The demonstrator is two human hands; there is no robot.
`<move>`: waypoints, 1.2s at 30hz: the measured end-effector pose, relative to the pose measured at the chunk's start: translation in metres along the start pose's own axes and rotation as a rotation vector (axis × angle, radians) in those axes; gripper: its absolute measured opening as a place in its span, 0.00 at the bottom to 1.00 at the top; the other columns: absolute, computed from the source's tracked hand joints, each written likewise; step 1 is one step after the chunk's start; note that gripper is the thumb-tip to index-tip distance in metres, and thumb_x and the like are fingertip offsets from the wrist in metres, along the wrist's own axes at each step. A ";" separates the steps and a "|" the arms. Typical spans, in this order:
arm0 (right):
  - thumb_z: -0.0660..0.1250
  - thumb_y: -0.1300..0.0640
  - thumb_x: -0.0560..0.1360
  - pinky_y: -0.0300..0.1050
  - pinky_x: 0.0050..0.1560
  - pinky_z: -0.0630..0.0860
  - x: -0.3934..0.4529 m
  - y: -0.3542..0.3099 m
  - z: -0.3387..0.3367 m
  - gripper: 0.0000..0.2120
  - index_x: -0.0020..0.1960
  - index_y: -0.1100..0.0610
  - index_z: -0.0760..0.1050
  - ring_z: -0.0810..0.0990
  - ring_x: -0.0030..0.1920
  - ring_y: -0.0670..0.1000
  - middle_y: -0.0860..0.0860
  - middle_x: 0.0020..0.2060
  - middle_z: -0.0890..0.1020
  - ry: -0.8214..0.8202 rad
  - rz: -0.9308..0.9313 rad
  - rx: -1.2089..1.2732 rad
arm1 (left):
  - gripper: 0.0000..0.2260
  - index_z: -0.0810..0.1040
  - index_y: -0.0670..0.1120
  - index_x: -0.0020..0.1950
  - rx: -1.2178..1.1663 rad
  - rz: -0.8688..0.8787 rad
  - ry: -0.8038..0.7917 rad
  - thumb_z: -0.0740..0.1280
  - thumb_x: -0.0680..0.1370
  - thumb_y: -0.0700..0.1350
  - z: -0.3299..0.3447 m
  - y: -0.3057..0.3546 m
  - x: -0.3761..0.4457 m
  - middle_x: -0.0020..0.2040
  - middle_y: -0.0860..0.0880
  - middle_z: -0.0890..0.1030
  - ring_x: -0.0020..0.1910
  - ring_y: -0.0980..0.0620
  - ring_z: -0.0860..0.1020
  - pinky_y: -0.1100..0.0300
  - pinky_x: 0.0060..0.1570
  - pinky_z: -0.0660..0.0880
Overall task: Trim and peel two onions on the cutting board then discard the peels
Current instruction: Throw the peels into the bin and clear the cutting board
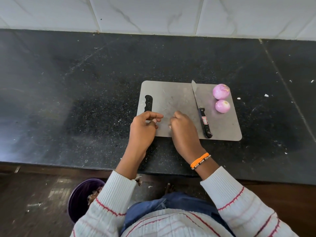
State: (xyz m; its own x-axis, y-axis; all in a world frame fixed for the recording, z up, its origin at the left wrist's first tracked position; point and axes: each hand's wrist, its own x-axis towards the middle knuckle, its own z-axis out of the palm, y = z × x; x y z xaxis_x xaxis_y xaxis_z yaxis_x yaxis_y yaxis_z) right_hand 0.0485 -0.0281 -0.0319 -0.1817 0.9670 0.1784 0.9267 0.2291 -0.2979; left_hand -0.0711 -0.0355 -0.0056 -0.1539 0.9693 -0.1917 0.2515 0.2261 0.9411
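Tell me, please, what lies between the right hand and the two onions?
The knife lies on the cutting board between the right hand and the onions, in the head view.

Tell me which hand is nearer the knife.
Right. The right hand rests on the cutting board just left of the knife handle, not touching it. The left hand sits farther left, at the board's near-left edge by its handle slot.

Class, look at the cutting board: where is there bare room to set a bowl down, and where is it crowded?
The free patch on the cutting board lies between its handle slot and the knife, beyond the left hand and right hand. Right of the knife it is crowded: two onions sit there, leaving only the near right corner bare.
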 end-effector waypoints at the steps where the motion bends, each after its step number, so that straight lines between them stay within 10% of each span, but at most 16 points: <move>1: 0.74 0.76 0.59 0.39 0.31 0.61 0.000 0.000 -0.002 0.10 0.31 0.65 0.75 0.75 0.31 0.59 0.60 0.32 0.75 0.008 -0.006 -0.006 | 0.15 0.79 0.53 0.44 0.004 0.001 -0.001 0.60 0.78 0.34 -0.001 0.000 0.000 0.42 0.55 0.80 0.36 0.60 0.75 0.75 0.34 0.70; 6: 0.67 0.70 0.70 0.43 0.34 0.67 0.008 0.003 -0.007 0.06 0.44 0.62 0.78 0.77 0.39 0.56 0.58 0.38 0.79 -0.039 -0.066 0.031 | 0.14 0.79 0.51 0.45 0.013 0.000 -0.016 0.61 0.78 0.34 0.000 -0.001 0.000 0.43 0.54 0.80 0.38 0.58 0.76 0.69 0.37 0.70; 13: 0.67 0.69 0.68 0.38 0.38 0.76 0.029 0.031 -0.015 0.10 0.37 0.54 0.76 0.79 0.35 0.47 0.49 0.34 0.80 -0.031 0.183 0.469 | 0.14 0.80 0.51 0.44 -0.009 0.006 -0.004 0.61 0.78 0.34 -0.003 -0.001 0.000 0.43 0.54 0.80 0.37 0.57 0.75 0.64 0.42 0.73; 21: 0.66 0.69 0.71 0.51 0.41 0.79 0.012 0.025 -0.007 0.09 0.47 0.57 0.74 0.80 0.39 0.50 0.52 0.38 0.81 -0.021 -0.028 0.397 | 0.12 0.80 0.51 0.45 0.016 0.030 0.003 0.62 0.77 0.35 -0.004 -0.002 0.002 0.44 0.56 0.80 0.38 0.58 0.76 0.65 0.42 0.73; 36: 0.64 0.66 0.74 0.41 0.35 0.65 0.016 0.003 -0.003 0.07 0.51 0.59 0.70 0.79 0.38 0.55 0.55 0.39 0.80 -0.028 -0.062 0.049 | 0.15 0.80 0.49 0.47 0.026 0.029 0.006 0.58 0.78 0.32 -0.005 -0.001 0.008 0.42 0.56 0.79 0.37 0.59 0.75 0.77 0.33 0.69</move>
State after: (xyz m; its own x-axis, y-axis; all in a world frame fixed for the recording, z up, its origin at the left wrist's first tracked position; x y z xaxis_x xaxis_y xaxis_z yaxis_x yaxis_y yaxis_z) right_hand 0.0495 -0.0117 -0.0268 -0.2484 0.9533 0.1720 0.8962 0.2936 -0.3326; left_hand -0.0769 -0.0287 -0.0065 -0.1524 0.9748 -0.1627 0.2809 0.2005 0.9386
